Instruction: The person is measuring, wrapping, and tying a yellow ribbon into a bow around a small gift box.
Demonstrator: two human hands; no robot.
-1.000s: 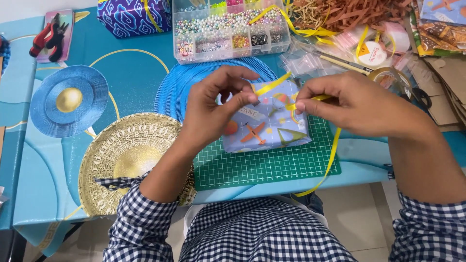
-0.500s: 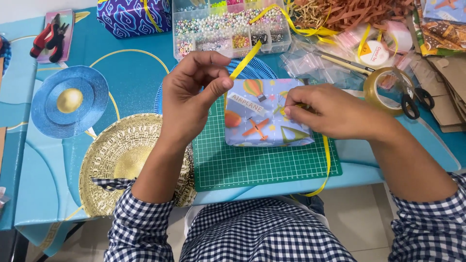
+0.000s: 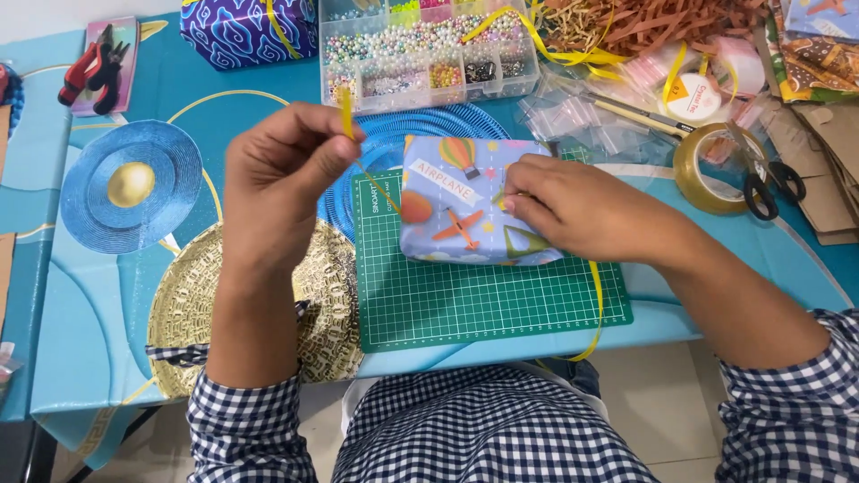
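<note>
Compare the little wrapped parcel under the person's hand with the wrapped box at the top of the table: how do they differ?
The small parcel has pale blue paper with balloons and planes; the far box has dark blue paper with white swirls. The small parcel lies on the green cutting mat under the right hand, while the far box sits untouched, partly out of view. Both are gift-wrapped and carry yellow ribbon.

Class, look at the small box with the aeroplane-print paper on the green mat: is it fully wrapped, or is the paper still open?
Wrapped, as far as shows: paper covers the box's visible top and front; the right hand hides one part.
</note>
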